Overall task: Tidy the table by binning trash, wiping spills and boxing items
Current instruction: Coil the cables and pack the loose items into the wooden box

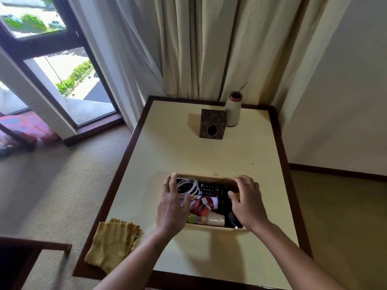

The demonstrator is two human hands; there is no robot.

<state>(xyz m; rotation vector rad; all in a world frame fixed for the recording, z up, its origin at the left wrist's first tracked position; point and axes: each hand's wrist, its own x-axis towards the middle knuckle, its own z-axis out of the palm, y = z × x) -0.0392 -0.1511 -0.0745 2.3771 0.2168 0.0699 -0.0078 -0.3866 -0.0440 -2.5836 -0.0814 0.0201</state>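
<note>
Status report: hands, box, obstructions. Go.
Left hand flat on left end of box. Right hand curled over right end, grip unclear. Box packed. Yellow cloth lies apart, nothing blocking.
</note>
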